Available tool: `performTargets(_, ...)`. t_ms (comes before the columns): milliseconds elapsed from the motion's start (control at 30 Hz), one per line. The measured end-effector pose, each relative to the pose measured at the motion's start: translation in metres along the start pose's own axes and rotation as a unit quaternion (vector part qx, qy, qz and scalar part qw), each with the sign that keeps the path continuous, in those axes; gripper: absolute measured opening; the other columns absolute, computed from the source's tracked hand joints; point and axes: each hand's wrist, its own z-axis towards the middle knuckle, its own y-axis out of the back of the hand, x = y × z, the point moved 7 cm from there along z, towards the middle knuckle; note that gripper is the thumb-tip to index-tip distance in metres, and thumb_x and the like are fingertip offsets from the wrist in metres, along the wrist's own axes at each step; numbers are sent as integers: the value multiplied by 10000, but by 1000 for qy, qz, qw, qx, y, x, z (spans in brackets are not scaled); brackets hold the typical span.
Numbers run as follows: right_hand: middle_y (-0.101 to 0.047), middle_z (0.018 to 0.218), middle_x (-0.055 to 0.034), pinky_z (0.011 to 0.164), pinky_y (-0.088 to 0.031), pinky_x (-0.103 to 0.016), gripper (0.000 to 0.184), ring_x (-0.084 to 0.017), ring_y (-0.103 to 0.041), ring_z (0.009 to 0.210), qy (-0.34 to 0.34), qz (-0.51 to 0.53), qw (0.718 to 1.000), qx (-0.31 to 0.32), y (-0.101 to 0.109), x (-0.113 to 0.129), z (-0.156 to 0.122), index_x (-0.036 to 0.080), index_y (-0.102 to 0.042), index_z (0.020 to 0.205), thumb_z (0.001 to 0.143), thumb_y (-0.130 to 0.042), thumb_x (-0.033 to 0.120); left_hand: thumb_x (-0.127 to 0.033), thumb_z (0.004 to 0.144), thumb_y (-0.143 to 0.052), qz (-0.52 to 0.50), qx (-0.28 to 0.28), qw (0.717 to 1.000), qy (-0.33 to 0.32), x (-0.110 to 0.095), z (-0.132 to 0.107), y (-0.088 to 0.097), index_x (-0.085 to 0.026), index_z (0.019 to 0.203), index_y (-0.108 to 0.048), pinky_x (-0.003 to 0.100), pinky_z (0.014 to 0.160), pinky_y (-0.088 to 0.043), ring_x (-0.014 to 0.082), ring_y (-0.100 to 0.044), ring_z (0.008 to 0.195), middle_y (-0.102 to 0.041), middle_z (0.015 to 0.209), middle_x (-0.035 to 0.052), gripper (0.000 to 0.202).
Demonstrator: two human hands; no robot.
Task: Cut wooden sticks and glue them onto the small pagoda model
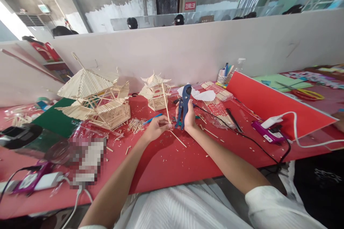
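My left hand (158, 127) pinches a thin wooden stick (166, 103) near its lower end; the stick stands nearly upright. In my right hand (189, 116) is a blue hand cutter (184, 105), its dark head pointing up and its handles down. The stick and the cutter are close together; whether they touch I cannot tell. Another thin stick (178, 139) lies below my hands. Behind them stands a small pagoda model (155, 91) of wooden sticks. To the left is a larger stick pagoda model (94, 96) with a sloped roof.
Cut stick bits (135, 125) litter the red table (172, 164). Packaged sticks (219, 112) and a red board (274, 103) are at the right. Purple power strips (268, 134) with cables sit on both sides. A clear bottle (32, 143) lies at the left; a partition (188, 50) stands behind.
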Motion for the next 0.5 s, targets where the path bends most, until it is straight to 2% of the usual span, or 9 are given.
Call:
performTargets(167, -669, 648, -37, 513, -545, -334, 660, -233, -685, 631, 28, 24, 999, -15, 5, 9, 5, 240, -599, 872, 824, -404, 870, -509, 695, -873, 10, 29, 1000, 2, 1, -2, -10, -168, 808, -594, 290, 694, -573, 187, -732, 715, -757, 791, 64, 455)
performTargets(267, -693, 681, -43, 552, -557, -347, 695, -242, -704, 675, 37, 33, 999, -13, 6, 16, 9, 237, -624, 909, 806, -405, 889, -526, 697, -866, 2, 25, 1000, -1, 2, -1, -11, -169, 817, -598, 298, 708, -579, 193, -737, 734, -756, 799, 67, 463)
performTargets(400, -719, 756, -56, 616, -578, -385, 736, -266, -722, 769, 13, 3, 1000, 12, 2, 19, 13, 241, -663, 1008, 791, -403, 893, -515, 683, -876, -14, -25, 1000, -2, 1, 0, 2, -177, 832, -588, 307, 731, -588, 201, -747, 757, -760, 803, 58, 468)
performTargets(500, -723, 798, -60, 715, -584, -417, 702, -278, -711, 863, 33, -41, 997, 57, -4, 28, 12, 253, -685, 1028, 802, -429, 867, -498, 676, -881, -36, -78, 996, 3, 1, -1, 16, -181, 882, -584, 321, 752, -598, 197, -750, 758, -767, 828, 49, 481)
